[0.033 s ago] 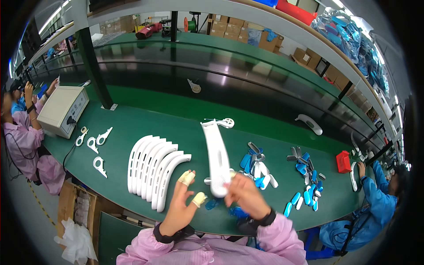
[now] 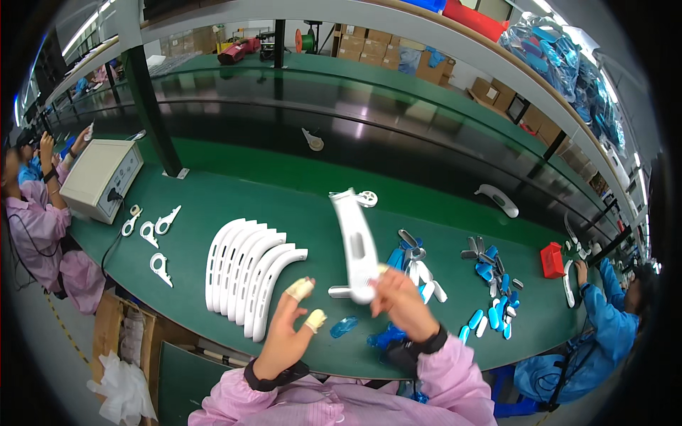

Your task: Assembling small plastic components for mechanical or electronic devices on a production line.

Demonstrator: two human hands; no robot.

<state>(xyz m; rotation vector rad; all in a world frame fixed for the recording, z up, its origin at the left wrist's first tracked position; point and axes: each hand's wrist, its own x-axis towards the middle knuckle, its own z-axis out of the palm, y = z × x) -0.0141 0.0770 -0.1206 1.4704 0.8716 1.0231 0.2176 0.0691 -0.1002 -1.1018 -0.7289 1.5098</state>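
While the green table (image 2: 192, 202) holds a row of white curved bars (image 2: 241, 273) that looks done, one white bar (image 2: 361, 268) is outside it, pinched by my right hand (image 2: 403, 302). My left hand (image 2: 285, 334) is empty, fingers apart. Small caps (image 2: 423, 273) lie loose.

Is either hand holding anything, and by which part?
The right hand holds the long white piece near its rounded lower end; the left hand holds nothing.

One white piece (image 2: 350, 225) is held; four ringed parts (image 2: 170, 216) lie left.
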